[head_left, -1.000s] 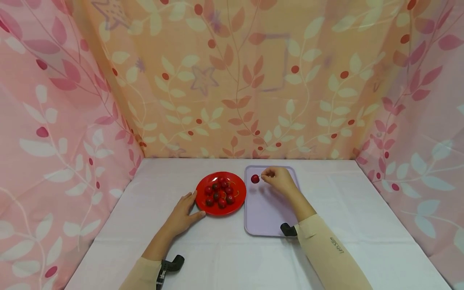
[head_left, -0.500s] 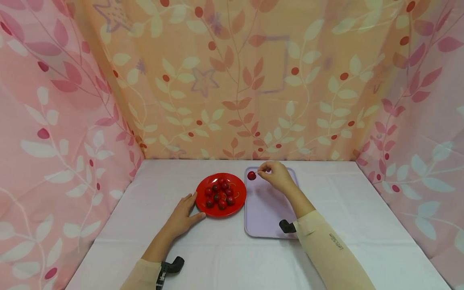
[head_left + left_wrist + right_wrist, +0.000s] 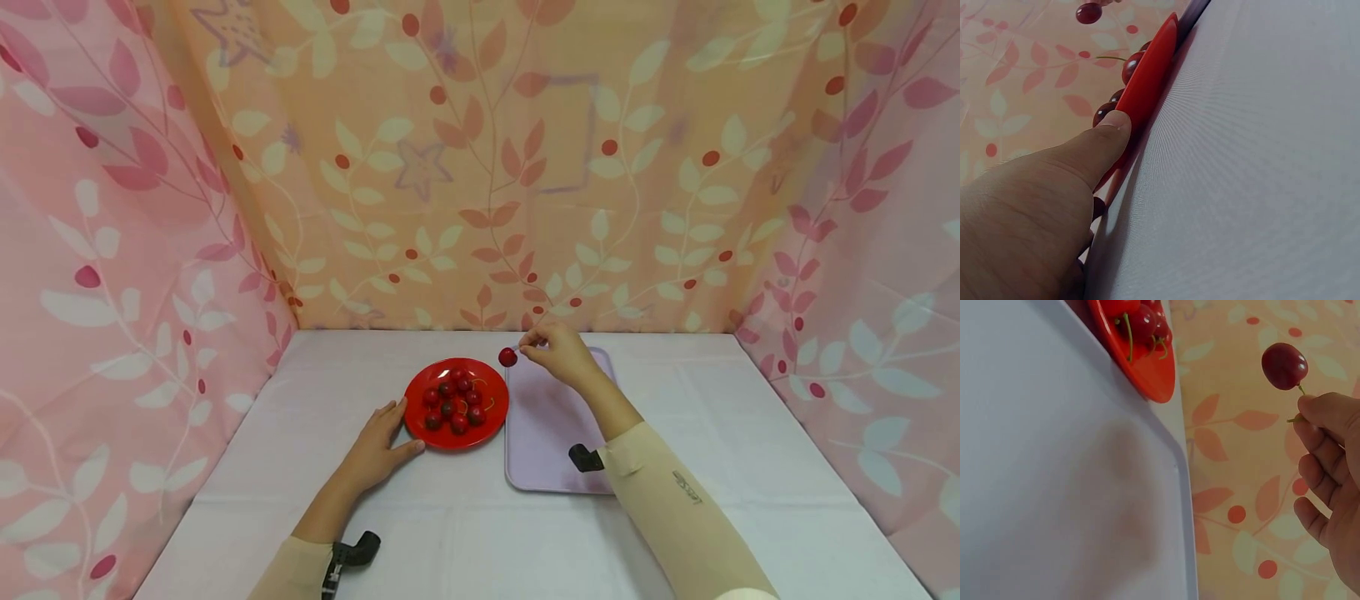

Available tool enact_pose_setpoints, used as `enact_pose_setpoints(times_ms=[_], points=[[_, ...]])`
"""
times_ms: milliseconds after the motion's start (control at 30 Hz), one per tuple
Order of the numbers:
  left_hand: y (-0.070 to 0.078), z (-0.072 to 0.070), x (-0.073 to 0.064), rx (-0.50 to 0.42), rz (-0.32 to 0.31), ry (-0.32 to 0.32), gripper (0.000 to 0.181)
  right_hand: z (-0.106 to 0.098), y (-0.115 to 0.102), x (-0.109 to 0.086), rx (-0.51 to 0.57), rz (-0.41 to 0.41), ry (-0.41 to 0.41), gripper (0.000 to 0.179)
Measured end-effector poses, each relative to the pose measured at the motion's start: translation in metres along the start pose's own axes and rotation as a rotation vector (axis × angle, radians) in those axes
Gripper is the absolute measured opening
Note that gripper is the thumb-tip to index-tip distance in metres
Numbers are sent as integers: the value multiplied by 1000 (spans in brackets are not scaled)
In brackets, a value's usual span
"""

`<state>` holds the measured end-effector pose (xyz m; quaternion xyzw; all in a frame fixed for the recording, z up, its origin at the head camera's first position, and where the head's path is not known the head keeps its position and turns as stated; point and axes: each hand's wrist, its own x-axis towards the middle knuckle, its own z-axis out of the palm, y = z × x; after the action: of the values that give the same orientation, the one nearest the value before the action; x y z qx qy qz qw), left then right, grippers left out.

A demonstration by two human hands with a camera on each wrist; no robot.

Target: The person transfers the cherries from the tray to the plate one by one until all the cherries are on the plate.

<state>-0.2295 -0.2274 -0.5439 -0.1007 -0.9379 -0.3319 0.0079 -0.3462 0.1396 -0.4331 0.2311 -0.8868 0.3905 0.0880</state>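
My right hand [image 3: 558, 354] pinches a dark red cherry [image 3: 507, 357] by its green stem between thumb and forefinger. The cherry hangs in the air by the tray's far left corner, as the right wrist view also shows it off the surface [image 3: 1285, 366]. Several more cherries [image 3: 459, 423] lie together on a red plate [image 3: 491, 427]. Along the plate's left rim rests my left hand [image 3: 377, 450], fingers spread; its thumb touches the rim in the left wrist view, where the other fingers are mostly hidden.
A lilac rectangular tray [image 3: 547, 454] lies directly right of the plate, partly under my right forearm. Both stand on a white-covered table [image 3: 465, 542]. Floral curtains [image 3: 450, 167] close in the back and both sides.
My right hand has carried the cherry leftward and slightly farther back, from over the tray to its far left corner. The left hand and plate have stayed put.
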Motion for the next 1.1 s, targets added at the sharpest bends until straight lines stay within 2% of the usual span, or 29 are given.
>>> enact_pose_setpoints(times_ms=[267,500,800,1100], points=[[3,0,-2,-20,-8,-4,96,7,-15,7,-23,-10,-65,4],[2,0,-1,1,8,3,96,16,-26,14,-63,-41,-97,4],[1,-2,0,-8,20,12,96,24,-39,20,-156,-113,-127,4],[0,-1,1,-5,28,11,96,42,-38,23,-294,-176,-163,4]])
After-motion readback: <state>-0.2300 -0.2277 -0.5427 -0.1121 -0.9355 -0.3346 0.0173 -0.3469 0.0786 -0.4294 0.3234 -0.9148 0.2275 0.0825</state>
